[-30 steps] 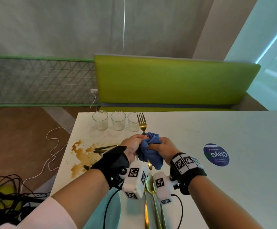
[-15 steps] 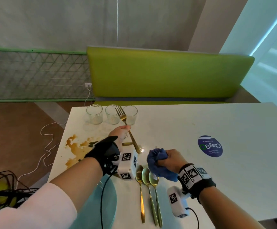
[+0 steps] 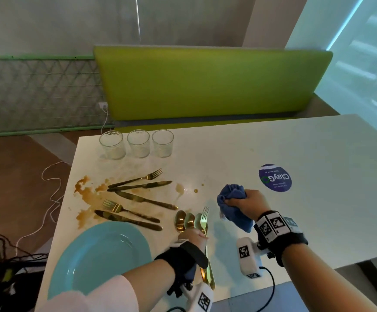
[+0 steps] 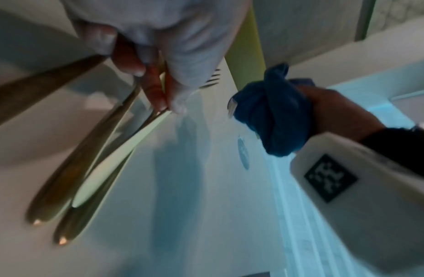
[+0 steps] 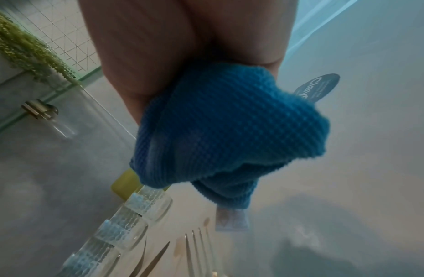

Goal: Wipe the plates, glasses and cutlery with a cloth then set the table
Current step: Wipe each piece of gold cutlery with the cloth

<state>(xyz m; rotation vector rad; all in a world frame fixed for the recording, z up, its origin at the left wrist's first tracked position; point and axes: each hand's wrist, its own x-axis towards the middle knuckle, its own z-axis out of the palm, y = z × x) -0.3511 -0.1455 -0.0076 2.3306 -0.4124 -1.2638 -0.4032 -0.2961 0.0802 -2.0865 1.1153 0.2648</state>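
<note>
My left hand [image 3: 195, 235] pinches a gold fork [image 3: 204, 219] by its handle and holds it low beside three gold spoons [image 3: 184, 220] near the table's front edge. In the left wrist view the fingers [image 4: 156, 88] close on the fork's pale handle [image 4: 116, 159], with the spoon handles [image 4: 69, 172] alongside. My right hand [image 3: 249, 202] grips a bunched blue cloth [image 3: 231, 204] just right of the fork, above the table. The cloth [image 5: 230, 127] fills the right wrist view. A teal plate [image 3: 97, 255] lies at the front left.
Three glasses [image 3: 138, 144] stand in a row at the table's far left. Several gold forks and knives [image 3: 138, 199] lie on a brown spill [image 3: 88, 194]. A round blue sticker [image 3: 274, 177] is right of the cloth. A green bench [image 3: 205, 82] runs behind; cables lie on the floor at left.
The hands separated: my left hand carried the fork from up by the glasses down beside the spoons. My right hand took the cloth off the fork and moved right.
</note>
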